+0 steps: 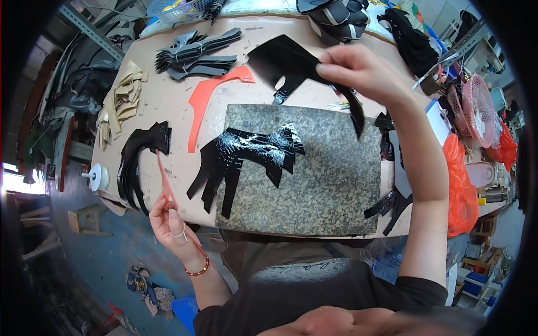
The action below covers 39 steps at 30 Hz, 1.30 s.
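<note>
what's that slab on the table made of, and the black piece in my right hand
The slab looks like polished granite: speckled grey-green grain, flat square edges. The black piece in your right hand seems to be glossy patent-type synthetic leather, thin, flexible, shiny; the exact material is unclear.

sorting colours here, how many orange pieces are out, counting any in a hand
2: a large orange curved piece lies flat on the table, left of the stone slab; a thin orange strip is in the left hand. Others may be hidden.

Bright, even daylight; glare on glossy black pieces (246, 151); rim bends, darkens.
</note>
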{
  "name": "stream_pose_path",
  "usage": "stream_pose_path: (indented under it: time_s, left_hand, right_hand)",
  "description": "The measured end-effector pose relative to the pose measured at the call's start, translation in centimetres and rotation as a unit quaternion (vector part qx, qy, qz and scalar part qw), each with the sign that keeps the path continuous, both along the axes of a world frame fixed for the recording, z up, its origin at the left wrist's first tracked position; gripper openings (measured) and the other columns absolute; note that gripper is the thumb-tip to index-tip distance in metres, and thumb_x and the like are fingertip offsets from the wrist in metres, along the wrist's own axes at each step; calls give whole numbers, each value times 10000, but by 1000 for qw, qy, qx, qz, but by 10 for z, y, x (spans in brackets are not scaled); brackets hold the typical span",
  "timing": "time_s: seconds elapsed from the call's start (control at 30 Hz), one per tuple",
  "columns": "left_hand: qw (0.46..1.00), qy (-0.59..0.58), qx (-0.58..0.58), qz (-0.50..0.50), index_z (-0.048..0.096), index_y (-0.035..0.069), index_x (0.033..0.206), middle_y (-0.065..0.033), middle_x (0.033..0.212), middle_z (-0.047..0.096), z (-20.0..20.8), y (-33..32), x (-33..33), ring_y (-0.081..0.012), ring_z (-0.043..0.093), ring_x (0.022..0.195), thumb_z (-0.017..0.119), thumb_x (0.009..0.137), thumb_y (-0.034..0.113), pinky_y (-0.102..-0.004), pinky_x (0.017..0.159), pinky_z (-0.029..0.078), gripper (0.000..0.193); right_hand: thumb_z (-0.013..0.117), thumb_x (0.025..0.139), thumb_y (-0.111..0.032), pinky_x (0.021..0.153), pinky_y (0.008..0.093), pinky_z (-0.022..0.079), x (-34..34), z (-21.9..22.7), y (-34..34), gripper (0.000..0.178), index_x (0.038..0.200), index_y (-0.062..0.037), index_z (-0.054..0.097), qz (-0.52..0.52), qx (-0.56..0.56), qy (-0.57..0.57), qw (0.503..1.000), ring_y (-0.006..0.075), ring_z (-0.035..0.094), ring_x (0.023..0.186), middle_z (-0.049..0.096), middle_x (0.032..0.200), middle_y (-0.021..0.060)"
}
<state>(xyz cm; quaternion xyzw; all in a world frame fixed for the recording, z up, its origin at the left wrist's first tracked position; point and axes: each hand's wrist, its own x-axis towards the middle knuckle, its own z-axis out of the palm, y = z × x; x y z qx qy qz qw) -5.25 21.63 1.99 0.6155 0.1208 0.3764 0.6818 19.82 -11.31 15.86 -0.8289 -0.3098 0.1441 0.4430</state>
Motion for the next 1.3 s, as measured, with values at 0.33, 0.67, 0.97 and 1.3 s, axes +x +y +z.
stream_pose_path:
  time_s: [0.33,0.67,0.97,1.3]
  left_hand:
    - [977,93,155,-118,558,-31,1193,-141,1266,559,19,-35,11,-214,537,1185,594,861,-55,-360,1049,395,335]
    - [805,120,523,-252,695,87,1051,-154,1152,559,-22,-143,22,-323,543,1032,777,714,119,-403,877,464,348]
    - [791,109,564,-213,712,110,1053,-144,1133,564,-29,-157,26,-308,531,996,773,725,128,-393,832,467,334]
    - [809,143,528,-216,709,85,1049,-136,1137,559,-27,-154,25,-295,525,1028,773,733,115,-386,865,453,323]
  right_hand:
    - [749,774,-308,689,384,530,-162,-131,-23,334,1029,-106,676,-66,-244,-171,952,298,659,807,634,888,92]
    - [524,976,-183,641,246,432,-210,-144,-86,258,888,21,657,-341,281,-45,896,93,522,712,560,957,72]
    - [539,971,-111,591,251,472,-221,-168,-68,222,805,21,605,-367,137,-47,919,124,614,648,629,733,75]
    - [569,959,-122,589,267,480,-212,-171,-59,183,833,3,616,-376,167,-35,911,152,618,642,629,745,72]
